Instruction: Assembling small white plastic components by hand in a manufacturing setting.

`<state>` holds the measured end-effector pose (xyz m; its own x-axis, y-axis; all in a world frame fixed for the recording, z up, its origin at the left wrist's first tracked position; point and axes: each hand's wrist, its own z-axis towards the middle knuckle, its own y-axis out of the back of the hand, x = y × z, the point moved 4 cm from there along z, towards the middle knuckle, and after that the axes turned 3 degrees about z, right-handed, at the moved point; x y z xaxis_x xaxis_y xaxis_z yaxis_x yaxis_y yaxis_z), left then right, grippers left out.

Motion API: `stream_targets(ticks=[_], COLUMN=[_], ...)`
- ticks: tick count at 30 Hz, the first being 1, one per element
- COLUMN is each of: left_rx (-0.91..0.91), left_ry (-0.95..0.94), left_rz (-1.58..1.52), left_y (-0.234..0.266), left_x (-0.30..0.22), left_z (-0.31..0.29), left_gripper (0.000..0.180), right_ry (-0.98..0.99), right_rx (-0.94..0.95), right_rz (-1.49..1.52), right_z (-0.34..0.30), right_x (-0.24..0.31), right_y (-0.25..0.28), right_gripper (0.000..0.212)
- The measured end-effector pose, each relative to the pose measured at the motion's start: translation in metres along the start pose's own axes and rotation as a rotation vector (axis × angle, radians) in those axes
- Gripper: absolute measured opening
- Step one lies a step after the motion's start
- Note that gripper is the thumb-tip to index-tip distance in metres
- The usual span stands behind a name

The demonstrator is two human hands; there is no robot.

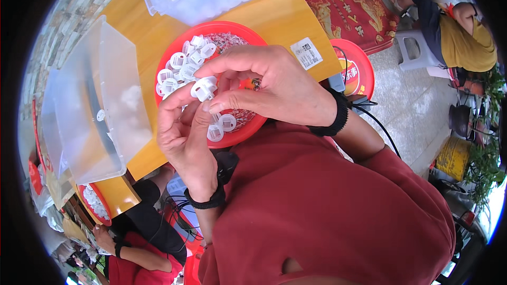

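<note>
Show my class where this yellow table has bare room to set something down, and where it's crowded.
Bare tabletop shows between the upper bin, the red tray and the white label, and in a patch between the left bin and the tray. The tray is crowded: white pieces, clear pieces, and the left hand and right hand above.

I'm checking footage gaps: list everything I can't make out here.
Head view: the middle of the red tray, hidden behind the left hand and right hand.
Head view: the far end of the translucent bin, cut off by the top edge.
Head view: single clear pieces in the tray, too small.
</note>
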<state>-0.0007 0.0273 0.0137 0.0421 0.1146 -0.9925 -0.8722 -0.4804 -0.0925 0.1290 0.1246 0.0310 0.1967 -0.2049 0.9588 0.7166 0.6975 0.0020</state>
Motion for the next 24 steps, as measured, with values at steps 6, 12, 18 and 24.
stream_targets(ticks=[6,12,18,24], left_rx=[-0.03,-0.073,-0.116,-0.085], left_ry=[-0.027,-0.112,-0.243,-0.225], left_rz=[0.031,0.111,0.259,0.325], left_y=[0.001,0.001,0.0,-0.002], left_x=[-0.001,-0.005,-0.002,-0.001], left_z=[-0.001,-0.006,-0.002,-0.001], left_gripper=[0.028,0.027,0.03,0.025], right_ry=[0.11,0.24,0.301,0.201], right_rx=[-0.037,-0.043,-0.019,0.024], right_rz=[-0.134,-0.253,-0.226,-0.221], right_z=[-0.004,-0.006,0.003,0.002], right_x=[-0.003,-0.001,-0.005,0.003], right_y=[-0.003,-0.01,-0.008,-0.002], right_gripper=[0.032,0.028,0.026,0.034])
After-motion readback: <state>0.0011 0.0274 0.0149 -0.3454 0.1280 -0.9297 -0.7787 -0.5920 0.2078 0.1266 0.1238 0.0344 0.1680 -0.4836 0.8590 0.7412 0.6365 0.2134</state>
